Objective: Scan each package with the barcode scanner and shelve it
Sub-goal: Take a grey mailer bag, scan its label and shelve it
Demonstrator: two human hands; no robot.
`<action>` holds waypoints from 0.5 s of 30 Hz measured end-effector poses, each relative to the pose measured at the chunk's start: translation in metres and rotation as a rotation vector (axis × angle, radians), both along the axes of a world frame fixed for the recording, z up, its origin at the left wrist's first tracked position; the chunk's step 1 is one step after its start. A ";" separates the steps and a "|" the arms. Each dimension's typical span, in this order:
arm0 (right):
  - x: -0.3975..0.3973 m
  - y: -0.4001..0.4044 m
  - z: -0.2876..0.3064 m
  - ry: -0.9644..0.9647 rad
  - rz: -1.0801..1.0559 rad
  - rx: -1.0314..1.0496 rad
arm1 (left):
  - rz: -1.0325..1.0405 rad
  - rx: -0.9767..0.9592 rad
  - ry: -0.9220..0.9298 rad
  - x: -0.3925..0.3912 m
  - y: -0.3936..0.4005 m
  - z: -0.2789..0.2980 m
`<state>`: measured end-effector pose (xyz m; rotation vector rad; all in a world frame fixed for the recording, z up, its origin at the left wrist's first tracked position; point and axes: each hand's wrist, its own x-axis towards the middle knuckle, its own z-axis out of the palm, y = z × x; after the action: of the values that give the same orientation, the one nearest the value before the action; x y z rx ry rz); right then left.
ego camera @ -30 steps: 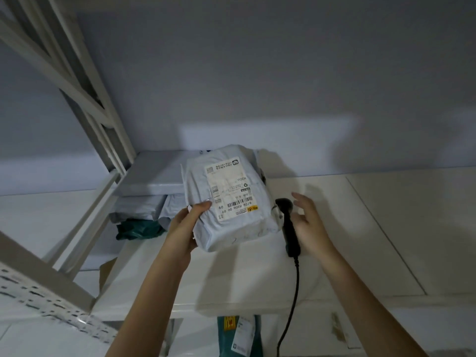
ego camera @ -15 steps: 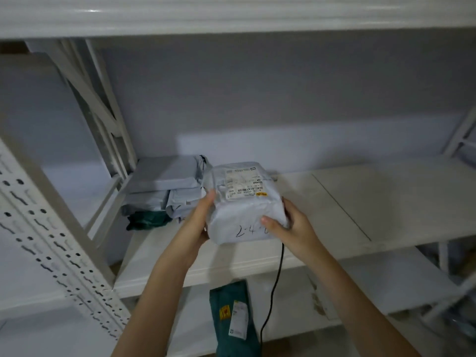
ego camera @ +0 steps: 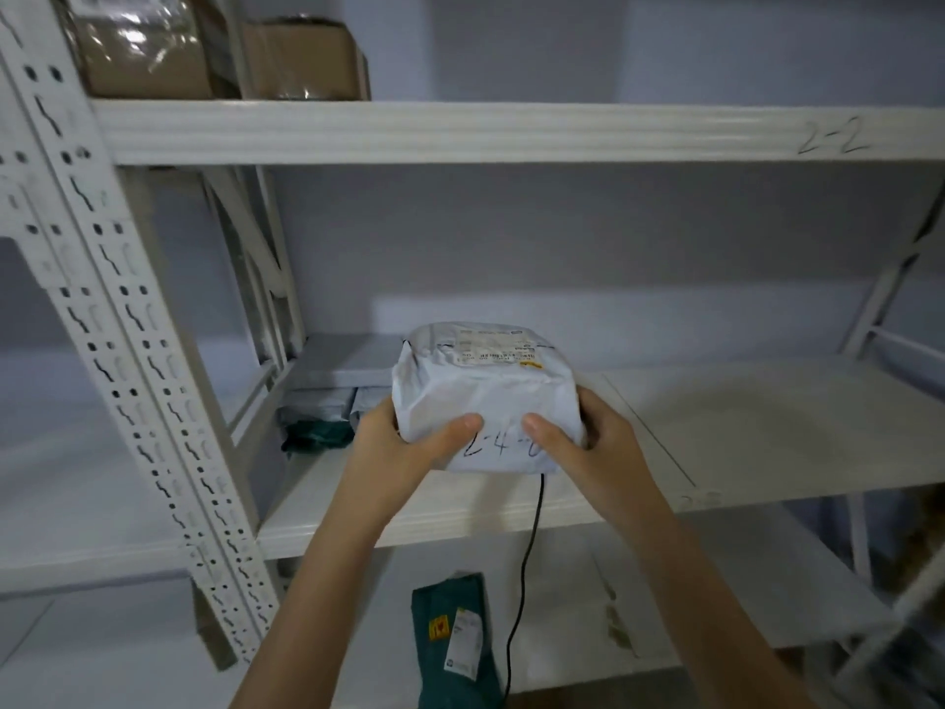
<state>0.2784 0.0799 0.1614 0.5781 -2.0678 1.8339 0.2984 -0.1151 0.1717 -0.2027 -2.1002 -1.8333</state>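
A bulky white package [ego camera: 486, 396] with a shipping label on top and "2-4-" handwritten on its near face is held over the middle shelf [ego camera: 741, 432]. My left hand [ego camera: 404, 447] grips its left side, thumb across the front. My right hand [ego camera: 588, 442] grips the right side, thumb on the front too. The barcode scanner itself is hidden behind the package; only its black cable [ego camera: 524, 580] hangs down from under it.
Stacked grey and green mailers [ego camera: 332, 391] lie at the shelf's left end. A green package [ego camera: 457, 642] sits on the lower shelf. Cardboard boxes [ego camera: 220, 48] stand on the top shelf, marked "2-2" [ego camera: 833, 138]. A perforated white upright [ego camera: 133, 324] stands at left.
My right hand left the scanner and took hold of the package's right side. The package now lies label up. The view pulled back, showing the upper shelf.
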 end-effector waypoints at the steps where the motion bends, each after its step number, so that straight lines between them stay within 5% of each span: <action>1: 0.008 0.003 0.008 0.017 -0.002 0.006 | 0.004 0.001 0.013 0.009 0.004 0.008; 15: 0.093 0.021 0.127 0.242 0.076 -0.094 | 0.004 0.023 0.317 0.096 0.022 0.119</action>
<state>0.3710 0.1005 0.2887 0.8191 -1.8152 1.7919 0.3940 -0.0934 0.2911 -0.4517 -1.8580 -1.6949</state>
